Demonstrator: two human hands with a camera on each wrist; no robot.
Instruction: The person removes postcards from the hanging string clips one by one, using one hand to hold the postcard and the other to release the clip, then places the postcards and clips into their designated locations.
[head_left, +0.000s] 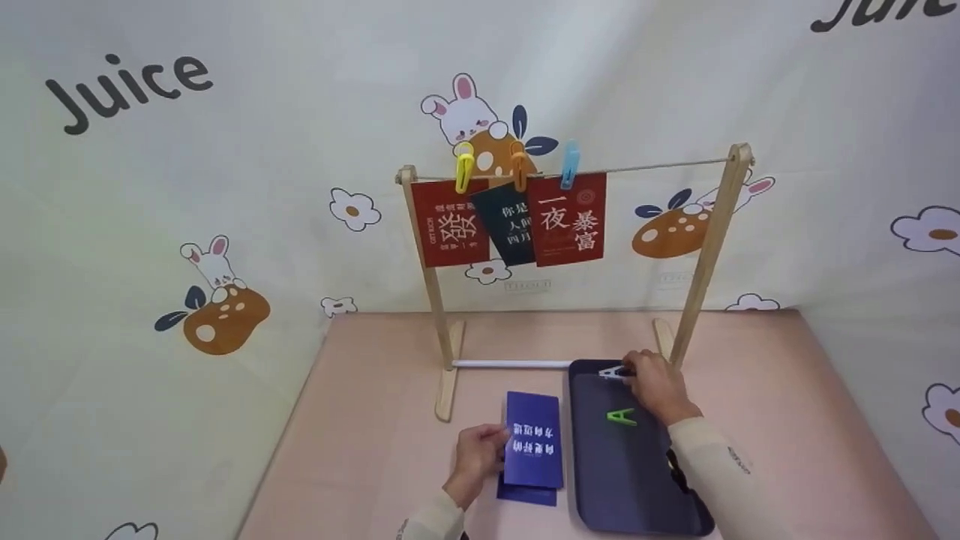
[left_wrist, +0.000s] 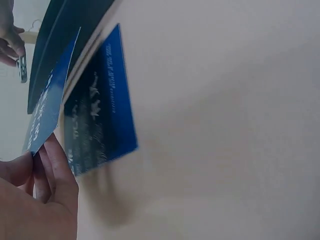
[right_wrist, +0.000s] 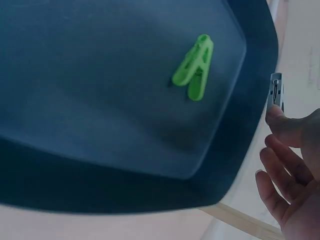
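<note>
My left hand [head_left: 478,459] pinches the left edge of a blue card [head_left: 534,442] with white characters, raised off the table. Beneath it a second blue card [left_wrist: 102,107] lies flat on the table. Over the far end of the dark tray [head_left: 622,480], my right hand [head_left: 660,384] grips a grey-white clothespin [head_left: 613,373] between thumb and fingers. A green clothespin [right_wrist: 196,67] lies in the tray. On the string of a wooden rack hang a red card [head_left: 452,225], a dark green card [head_left: 504,225] and another red card [head_left: 568,225], clipped by yellow, orange and light blue clothespins [head_left: 570,165].
The wooden rack [head_left: 705,259] stands behind the tray, its white lower bar [head_left: 510,364] running close to the tray's far end. A patterned cloth backdrop [head_left: 285,150] surrounds the pink table [head_left: 360,420]. The string's right half [head_left: 667,166] carries no cards.
</note>
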